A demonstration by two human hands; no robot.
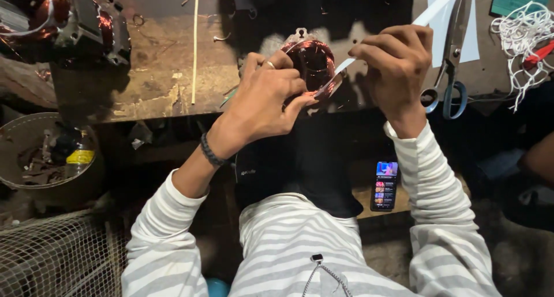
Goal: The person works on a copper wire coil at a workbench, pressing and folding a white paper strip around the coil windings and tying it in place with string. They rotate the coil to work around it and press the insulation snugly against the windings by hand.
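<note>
one round motor stator wound with shiny copper wire [311, 63], resting at the near edge of the worn, stained wooden workbench [167, 77], roughly at twelve o'clock from the seated person in a grey-and-white striped long-sleeved top [300, 239]. left hand [265, 98], ring on one finger and dark braided band at the wrist, curled around the stator's near left side, thumb and fingertips pressed against the winding. right hand [395, 72], fingers pinched shut on a long thin white insulating strip [404, 28], whose lower end enters the stator at its four o'clock edge and whose upper end runs off toward one o'clock. one pair of steel scissors with blue handles [450, 66], lying on the bench just at three o'clock of the right hand, not touching it. one tangle of white cord [522, 37], further out at three o'clock. one larger copper-wound motor part [75, 20], on the bench at ten o'clock. one round metal bowl of scrap [43, 152], below the bench at nine o'clock. one lit smartphone [385, 184], lying below the right forearm at five o'clock.
</note>
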